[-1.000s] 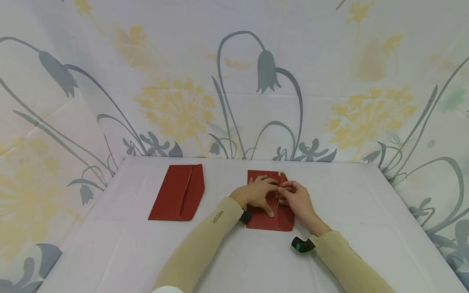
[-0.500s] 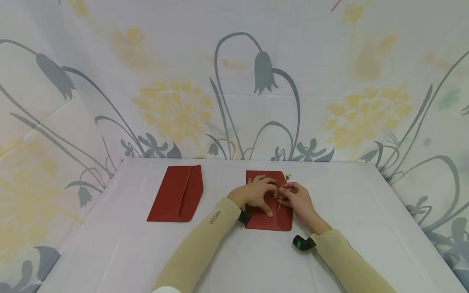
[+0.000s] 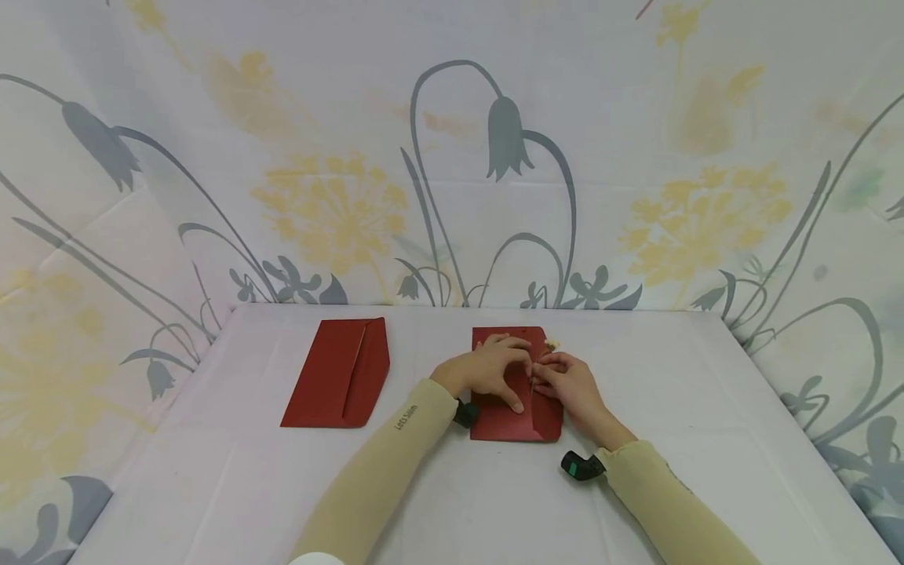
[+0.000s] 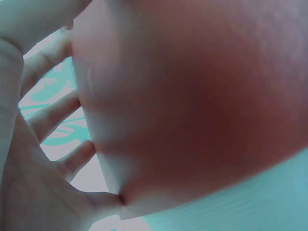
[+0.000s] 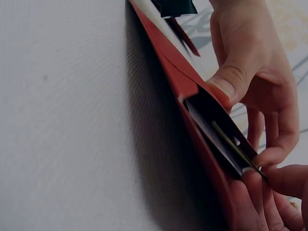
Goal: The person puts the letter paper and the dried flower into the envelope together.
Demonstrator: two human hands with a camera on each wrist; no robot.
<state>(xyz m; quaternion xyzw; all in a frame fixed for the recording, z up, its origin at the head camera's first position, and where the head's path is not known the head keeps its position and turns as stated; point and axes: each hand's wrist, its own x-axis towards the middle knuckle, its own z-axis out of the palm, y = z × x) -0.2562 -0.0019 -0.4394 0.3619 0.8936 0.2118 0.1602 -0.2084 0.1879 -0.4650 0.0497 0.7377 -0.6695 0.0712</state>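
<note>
worktop (image 3: pixel 636 439): white cloth surface; carries everything noted below and lies directly under both grips.
spare envelope (image 3: pixel 337 373): red, flat, flap partly open; well apart to the left of the left grip, untouched.
envelope in hand (image 3: pixel 512 420): red, flat on the worktop beneath both grips, its right edge lifted as an open mouth; judged to be kept flat so that the mouth stays put.
left hand (image 3: pixel 487 370): grip spread on the envelope face, fingers fairly straight and pressing down, thumb at the edge of the opening; the left wrist view shows fingers (image 4: pixel 53 118) splayed behind red paper. nothing is enclosed; it pins the envelope rather than grasping it.
right hand (image 3: pixel 568 384): grip nearly closed, fingertips pinching the stem just beside the left grip's fingertips; the right wrist view shows it at the envelope mouth.
dried flower stem (image 5: pixel 236 149): thin, lying along the inside of the open mouth, partly in; its pale head (image 3: pixel 552 344) sits just beyond the right grip, outside the envelope's far edge. judged held low and in line with the slot so it slides without bending.
</note>
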